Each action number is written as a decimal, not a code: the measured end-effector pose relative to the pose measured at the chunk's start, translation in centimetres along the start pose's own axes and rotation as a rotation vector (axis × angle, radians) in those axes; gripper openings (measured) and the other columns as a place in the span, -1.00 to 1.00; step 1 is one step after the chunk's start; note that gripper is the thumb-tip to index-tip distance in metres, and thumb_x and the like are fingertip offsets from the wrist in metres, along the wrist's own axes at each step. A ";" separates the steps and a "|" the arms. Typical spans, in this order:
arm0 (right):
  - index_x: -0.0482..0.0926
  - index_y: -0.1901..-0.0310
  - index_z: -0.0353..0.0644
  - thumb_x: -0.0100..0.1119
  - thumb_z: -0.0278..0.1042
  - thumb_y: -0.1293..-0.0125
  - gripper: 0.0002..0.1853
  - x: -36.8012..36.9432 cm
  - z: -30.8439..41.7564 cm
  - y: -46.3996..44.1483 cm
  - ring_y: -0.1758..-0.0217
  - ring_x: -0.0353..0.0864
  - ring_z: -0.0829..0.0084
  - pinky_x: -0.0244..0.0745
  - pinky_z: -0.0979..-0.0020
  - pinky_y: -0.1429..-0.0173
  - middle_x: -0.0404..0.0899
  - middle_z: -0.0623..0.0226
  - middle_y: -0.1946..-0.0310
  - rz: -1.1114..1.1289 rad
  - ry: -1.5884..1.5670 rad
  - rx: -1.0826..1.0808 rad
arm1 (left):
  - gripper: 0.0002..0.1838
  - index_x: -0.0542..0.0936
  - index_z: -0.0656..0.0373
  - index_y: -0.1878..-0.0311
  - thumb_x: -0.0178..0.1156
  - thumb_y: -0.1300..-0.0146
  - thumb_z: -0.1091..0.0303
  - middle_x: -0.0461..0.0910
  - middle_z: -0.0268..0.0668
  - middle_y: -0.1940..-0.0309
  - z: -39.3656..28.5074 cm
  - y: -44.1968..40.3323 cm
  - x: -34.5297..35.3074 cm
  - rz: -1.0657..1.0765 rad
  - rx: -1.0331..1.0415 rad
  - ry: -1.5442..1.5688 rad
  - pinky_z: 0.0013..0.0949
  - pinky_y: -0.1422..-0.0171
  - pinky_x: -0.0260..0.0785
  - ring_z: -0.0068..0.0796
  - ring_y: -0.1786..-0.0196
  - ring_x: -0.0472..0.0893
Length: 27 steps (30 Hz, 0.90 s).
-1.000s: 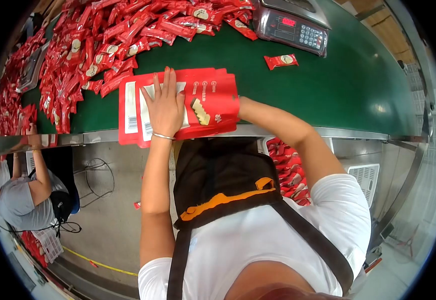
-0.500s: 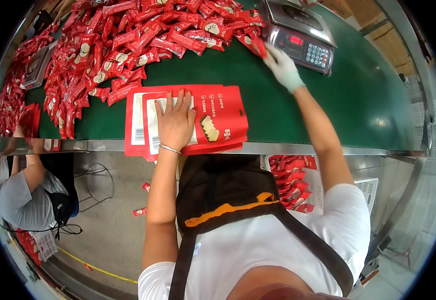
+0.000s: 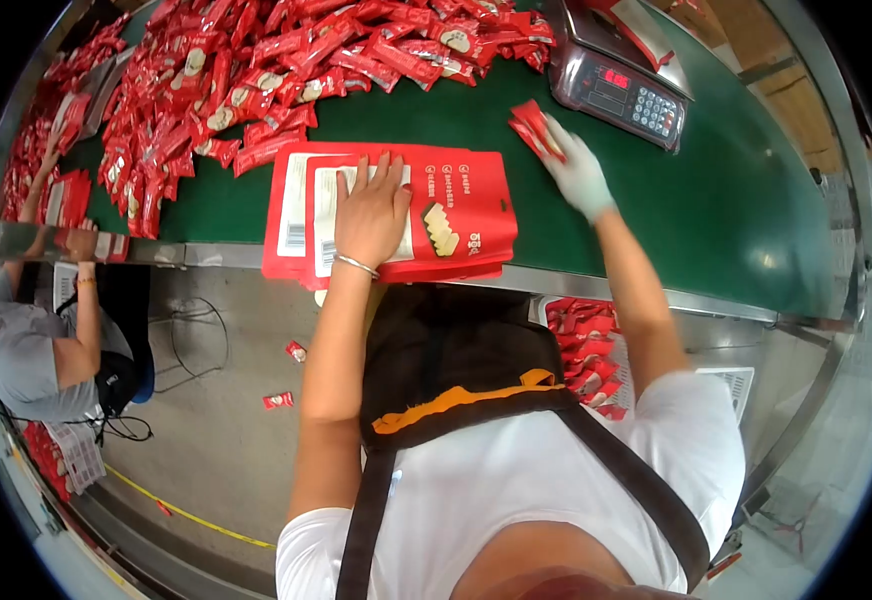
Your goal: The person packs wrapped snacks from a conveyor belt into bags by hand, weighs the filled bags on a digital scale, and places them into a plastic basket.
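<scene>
My left hand (image 3: 371, 215) lies flat with fingers spread on a stack of red printed pouches (image 3: 476, 195) at the front edge of the green table. Gloved in white, my right hand (image 3: 581, 178) is closed on red snack packets (image 3: 536, 132), held over the table just below the scale (image 3: 621, 85). How many packets it holds I cannot tell. A large heap of similar red packets (image 3: 286, 60) spreads across the far side, beyond the pouches. On the scale's plate rests a red pouch (image 3: 641, 32).
Under the table, to the right, is a white crate (image 3: 621, 375) with red packages. Two loose packets (image 3: 278, 400) lie on the floor. At the far left, a co-worker in a grey shirt (image 3: 26, 345) reaches to the table, near another scale.
My right hand has drawn the packets away from the heap and the scale, towards me. The left hand stays on the pouches. The view has shifted slightly, and the co-worker's arm has reached further up.
</scene>
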State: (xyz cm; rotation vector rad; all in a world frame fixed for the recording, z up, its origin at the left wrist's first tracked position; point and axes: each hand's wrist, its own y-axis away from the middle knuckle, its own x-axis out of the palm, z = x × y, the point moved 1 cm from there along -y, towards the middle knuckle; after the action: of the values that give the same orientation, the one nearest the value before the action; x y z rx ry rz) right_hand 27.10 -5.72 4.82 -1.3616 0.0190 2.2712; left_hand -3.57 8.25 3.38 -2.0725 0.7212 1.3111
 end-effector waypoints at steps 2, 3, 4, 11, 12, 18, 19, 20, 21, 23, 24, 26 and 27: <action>0.35 -0.41 0.03 0.24 -0.48 -0.22 -0.32 -2.4 2.5 6.3 -0.02 0.56 -0.01 0.49 0.22 -0.13 0.55 0.01 0.08 -0.013 -0.074 0.043 | -0.44 0.36 0.18 -0.41 -0.16 -0.46 0.11 0.34 -0.13 -0.43 0.4 0.0 0.3 -0.023 0.022 0.054 0.18 -0.56 -0.07 0.03 -0.51 0.21; 0.38 -0.40 -0.01 0.25 -0.51 -0.20 -0.32 -3.1 3.3 8.6 -0.01 0.57 0.04 0.49 0.23 -0.14 0.55 0.03 0.08 0.070 -0.112 0.054 | -0.44 0.32 0.21 -0.43 -0.17 -0.46 0.13 0.34 -0.11 -0.43 0.2 0.0 -0.1 -0.013 0.019 0.074 0.19 -0.54 -0.04 0.07 -0.50 0.21; 0.41 -0.37 -0.05 0.25 -0.56 -0.17 -0.32 -3.3 3.8 10.2 0.00 0.57 0.06 0.49 0.22 -0.13 0.55 0.06 0.06 0.134 -0.125 -0.002 | -0.44 0.32 0.21 -0.43 -0.17 -0.46 0.13 0.34 -0.11 -0.43 0.3 0.0 -0.1 -0.004 0.016 0.072 0.19 -0.54 -0.04 0.07 -0.50 0.21; 0.49 -0.19 -0.24 0.20 -0.60 -0.13 -0.49 4.2 4.9 4.6 -0.09 0.51 -0.07 0.49 0.14 -0.14 0.53 -0.02 -0.02 0.131 -0.105 -0.408 | -0.42 0.24 0.17 -0.48 -0.15 -0.45 0.18 0.29 -0.09 -0.46 0.1 0.0 -0.2 0.032 0.009 0.065 0.21 -0.55 -0.06 0.08 -0.52 0.18; 0.49 -0.16 -0.30 0.16 -0.61 -0.13 -0.52 6.6 4.1 3.4 -0.12 0.50 -0.08 0.48 0.13 -0.16 0.52 -0.04 -0.04 0.142 -0.067 -0.463 | -0.42 0.24 0.16 -0.48 -0.14 -0.45 0.18 0.28 -0.09 -0.46 0.2 0.0 -0.1 0.042 0.030 0.065 0.21 -0.55 -0.06 0.08 -0.53 0.17; 0.36 -0.26 -0.36 0.14 -0.55 -0.15 -0.42 7.6 6.2 -0.4 -0.28 0.36 -0.16 0.41 0.18 -0.30 0.34 -0.16 -0.26 0.496 -0.214 -0.427 | -0.44 0.28 0.16 -0.47 -0.14 -0.45 0.18 0.26 -0.09 -0.48 0.5 -0.2 0.2 0.008 0.030 0.108 0.21 -0.55 -0.05 0.07 -0.53 0.16; 0.37 -0.24 -0.38 0.17 -0.52 -0.15 -0.44 7.4 5.4 0.1 -0.25 0.38 -0.17 0.41 0.17 -0.29 0.36 -0.16 -0.23 0.466 -0.127 -0.471 | -0.44 0.30 0.17 -0.46 -0.15 -0.46 0.17 0.27 -0.09 -0.47 0.5 -0.3 0.3 0.034 0.017 0.068 0.19 -0.55 -0.05 0.06 -0.53 0.16; 0.38 -0.22 -0.40 0.19 -0.48 -0.15 -0.45 7.3 5.0 1.0 -0.23 0.40 -0.18 0.42 0.16 -0.28 0.38 -0.15 -0.20 0.439 -0.041 -0.512 | -0.44 0.30 0.17 -0.46 -0.15 -0.46 0.17 0.27 -0.09 -0.47 0.4 -0.3 0.2 0.041 0.012 0.067 0.19 -0.55 -0.05 0.06 -0.53 0.16; 0.42 -0.17 -0.34 0.25 -0.36 -0.17 -0.48 5.3 7.0 1.9 -0.13 0.46 -0.17 0.46 0.13 -0.21 0.45 -0.14 -0.09 0.484 -0.025 -0.378 | -0.45 0.31 0.18 -0.45 -0.16 -0.46 0.17 0.27 -0.09 -0.47 0.3 -0.3 0.2 0.055 -0.015 0.058 0.17 -0.56 -0.05 0.06 -0.53 0.16; 0.45 -0.18 -0.28 0.30 -0.30 -0.17 -0.46 4.5 8.2 5.0 -0.13 0.48 -0.17 0.48 0.11 -0.19 0.46 -0.14 -0.09 0.415 -0.070 -0.294 | -0.44 0.32 0.21 -0.44 -0.19 -0.47 0.15 0.29 -0.10 -0.46 0.3 -0.4 0.6 0.040 -0.064 0.068 0.12 -0.57 -0.08 0.06 -0.53 0.17; 0.48 -0.20 -0.22 0.36 -0.25 -0.16 -0.43 4.2 8.5 6.2 -0.12 0.50 -0.17 0.49 0.10 -0.16 0.48 -0.14 -0.08 0.339 -0.109 -0.213 | -0.44 0.32 0.21 -0.44 -0.19 -0.47 0.15 0.29 -0.10 -0.46 0.3 -0.5 0.6 0.041 -0.070 0.073 0.12 -0.57 -0.08 0.06 -0.53 0.17; 0.50 -0.21 -0.11 0.38 -0.28 -0.14 -0.44 4.9 8.9 8.1 -0.10 0.51 -0.19 0.50 0.08 -0.15 0.48 -0.11 -0.09 0.259 -0.136 -0.167 | -0.45 0.30 0.14 -0.47 -0.19 -0.49 0.16 0.25 -0.11 -0.48 0.3 -0.4 0.6 0.073 -0.023 0.044 0.18 -0.55 -0.05 0.11 -0.52 0.16; 0.48 -0.19 -0.13 0.34 -0.27 -0.17 -0.47 5.2 8.7 8.2 -0.09 0.51 -0.17 0.52 0.09 -0.12 0.50 -0.10 -0.04 0.224 -0.100 -0.217 | -0.45 0.30 0.14 -0.47 -0.19 -0.49 0.16 0.25 -0.11 -0.48 0.3 -0.2 0.6 0.081 -0.021 0.045 0.18 -0.55 -0.05 0.11 -0.52 0.16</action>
State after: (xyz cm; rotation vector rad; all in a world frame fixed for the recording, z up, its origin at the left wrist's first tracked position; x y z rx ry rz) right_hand 14.52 -8.67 2.96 -1.4125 -0.1171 2.5899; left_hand -3.33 8.52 2.78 -2.1156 0.8215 1.3250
